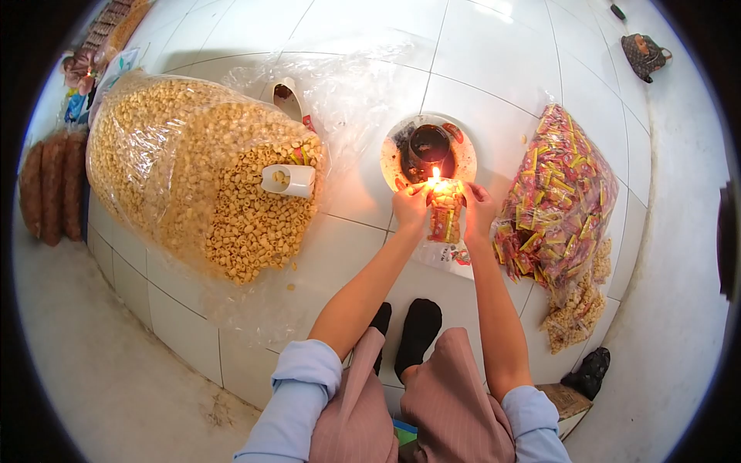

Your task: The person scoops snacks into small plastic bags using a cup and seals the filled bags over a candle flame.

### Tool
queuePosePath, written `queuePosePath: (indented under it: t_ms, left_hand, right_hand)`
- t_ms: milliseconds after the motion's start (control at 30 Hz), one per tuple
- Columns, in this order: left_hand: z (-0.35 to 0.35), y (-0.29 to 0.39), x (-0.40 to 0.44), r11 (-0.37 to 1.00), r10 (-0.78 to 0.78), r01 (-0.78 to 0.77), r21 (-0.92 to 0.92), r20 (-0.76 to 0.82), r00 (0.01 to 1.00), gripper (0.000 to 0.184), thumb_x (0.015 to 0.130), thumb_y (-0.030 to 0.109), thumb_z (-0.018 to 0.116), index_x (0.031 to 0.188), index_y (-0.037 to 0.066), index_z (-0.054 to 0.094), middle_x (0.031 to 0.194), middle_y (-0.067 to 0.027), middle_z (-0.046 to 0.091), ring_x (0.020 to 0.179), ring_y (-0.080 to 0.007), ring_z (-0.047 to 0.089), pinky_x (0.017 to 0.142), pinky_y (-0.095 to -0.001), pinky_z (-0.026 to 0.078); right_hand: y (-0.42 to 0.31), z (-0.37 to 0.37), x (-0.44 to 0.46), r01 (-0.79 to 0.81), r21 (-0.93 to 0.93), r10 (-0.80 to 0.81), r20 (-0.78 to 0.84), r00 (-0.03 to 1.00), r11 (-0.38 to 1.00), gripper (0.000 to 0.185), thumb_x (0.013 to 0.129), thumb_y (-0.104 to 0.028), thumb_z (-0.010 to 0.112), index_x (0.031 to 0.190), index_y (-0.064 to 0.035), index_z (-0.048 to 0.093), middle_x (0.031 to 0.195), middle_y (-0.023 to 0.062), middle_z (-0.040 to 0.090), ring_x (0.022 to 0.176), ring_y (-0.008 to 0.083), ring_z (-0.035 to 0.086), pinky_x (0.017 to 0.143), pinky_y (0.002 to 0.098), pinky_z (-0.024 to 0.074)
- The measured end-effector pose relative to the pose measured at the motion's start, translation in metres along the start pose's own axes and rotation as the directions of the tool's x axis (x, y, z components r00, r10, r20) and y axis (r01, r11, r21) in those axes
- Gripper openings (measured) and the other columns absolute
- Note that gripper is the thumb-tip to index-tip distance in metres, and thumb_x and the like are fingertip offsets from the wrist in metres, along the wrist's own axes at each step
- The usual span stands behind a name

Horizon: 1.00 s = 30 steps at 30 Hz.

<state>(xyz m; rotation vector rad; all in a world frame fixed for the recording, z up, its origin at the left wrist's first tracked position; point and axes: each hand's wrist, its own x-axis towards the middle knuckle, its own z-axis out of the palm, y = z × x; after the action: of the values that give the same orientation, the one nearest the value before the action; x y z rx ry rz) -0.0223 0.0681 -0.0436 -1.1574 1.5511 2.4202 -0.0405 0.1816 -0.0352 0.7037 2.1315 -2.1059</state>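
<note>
Between my two hands hangs a small clear snack packet [445,217] filled with yellow snack pieces and a red-and-yellow label. My left hand [411,207] pinches its upper left corner, and my right hand [479,205] pinches the upper right corner. The top edge of the packet is at a small flame [436,171]; whether they touch I cannot tell. Behind the flame, a dark round pot or cup [429,143] stands on a stained plate [468,158]. Below the packet lies a printed sheet or bag [455,257], partly hidden.
A large clear bag of ring-shaped snacks [170,154] lies open at left, with a white scoop [289,180] in it and another scoop [287,99] behind. At right are a bag of red-and-yellow sachets [559,193], filled snack packets [575,312] and a black bundle [589,373].
</note>
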Motion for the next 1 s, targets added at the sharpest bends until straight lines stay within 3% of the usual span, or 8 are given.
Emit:
queuePosePath:
  t_ms: [233,367,467,533,667,767,833,1000]
  left_hand:
    - [-0.028,0.023,-0.026,0.999,-0.027,0.026,-0.036,-0.027,0.999,0.018,0.083,0.012,0.057,0.093,-0.003,0.06,0.081,-0.0033,0.059,0.07,-0.0081,0.055,0.065,-0.0196,0.047]
    - [-0.038,0.063,-0.088,0.972,0.225,-0.225,-0.072,-0.013,0.974,0.021,0.078,0.013,0.063,0.091,-0.003,0.061,0.084,-0.0052,0.06,0.077,-0.0111,0.055,0.074,-0.0228,0.046]
    - [-0.039,0.107,-0.135,0.752,0.656,-0.659,0.001,-0.085,0.75,0.021,0.073,0.009,0.067,0.091,-0.002,0.061,0.083,-0.0053,0.061,0.085,-0.0133,0.054,0.08,-0.0263,0.044]
    - [-0.058,0.129,-0.149,0.457,0.699,-0.827,0.327,0.443,0.561,0.029,0.07,0.007,0.069,0.097,0.002,0.06,0.092,-0.0073,0.06,0.093,-0.0155,0.051,0.083,-0.0289,0.04]
    - [-0.073,0.164,-0.186,0.464,0.707,-0.844,0.271,0.46,0.536,0.031,0.068,0.008,0.07,0.098,0.005,0.06,0.097,-0.0075,0.058,0.092,-0.0173,0.051,0.08,-0.0289,0.04]
    - [-0.058,0.204,-0.24,0.546,0.815,-0.836,0.055,0.198,0.545,0.028,0.067,0.008,0.07,0.094,0.007,0.062,0.096,-0.0072,0.058,0.089,-0.0192,0.051,0.078,-0.0285,0.041]
    - [-0.053,0.226,-0.27,0.181,0.813,-0.97,0.16,0.531,0.239,0.029,0.065,0.006,0.07,0.093,0.005,0.062,0.089,-0.0044,0.062,0.092,-0.0167,0.052,0.08,-0.0291,0.04]
    - [-0.046,0.235,-0.301,0.438,0.722,-0.897,0.057,0.573,0.388,0.024,0.072,0.006,0.067,0.096,0.004,0.061,0.08,-0.0029,0.06,0.06,-0.0066,0.053,0.059,-0.019,0.044]
  right_hand:
    - [-0.013,0.017,-0.023,0.111,-0.072,-0.107,0.058,0.993,0.991,0.015,0.078,-0.011,0.061,0.086,0.0026,0.061,0.078,0.0041,0.062,0.071,0.0087,0.056,0.066,0.0209,0.044]
    - [-0.07,0.011,-0.081,0.298,-0.107,-0.282,0.144,0.949,0.949,0.011,0.076,-0.007,0.063,0.083,0.0018,0.061,0.077,0.0042,0.061,0.068,0.0091,0.056,0.063,0.0215,0.044]
    - [-0.115,0.001,-0.12,0.687,-0.146,-0.636,0.283,0.718,0.712,0.008,0.071,0.003,0.063,0.076,0.0007,0.058,0.072,0.0058,0.058,0.063,0.0113,0.055,0.059,0.0224,0.0431]
    - [-0.144,-0.006,-0.144,0.751,-0.134,-0.696,0.298,0.653,0.646,0.008,0.071,0.003,0.063,0.076,0.0006,0.058,0.072,0.006,0.058,0.063,0.0119,0.055,0.059,0.0225,0.043]
    - [-0.187,-0.028,-0.178,0.834,-0.099,-0.805,0.223,0.55,0.542,0.01,0.069,0.005,0.064,0.076,0.0004,0.057,0.072,0.0065,0.058,0.062,0.0135,0.054,0.059,0.0229,0.0431]
    - [-0.222,-0.041,-0.211,0.875,-0.113,-0.854,0.188,0.485,0.471,0.01,0.069,0.005,0.064,0.076,0.0007,0.057,0.073,0.0066,0.058,0.062,0.0132,0.054,0.06,0.0233,0.0431]
    - [-0.239,-0.047,-0.232,0.894,-0.082,-0.873,0.195,0.448,0.44,0.01,0.07,0.005,0.063,0.075,0.0005,0.057,0.073,0.0063,0.058,0.062,0.0129,0.054,0.06,0.0232,0.0429]
    - [-0.268,-0.063,-0.27,0.905,-0.024,-0.895,0.134,0.425,0.425,0.008,0.071,0.004,0.063,0.077,0.0008,0.058,0.073,0.0058,0.058,0.065,0.0117,0.054,0.062,0.0222,0.0427]
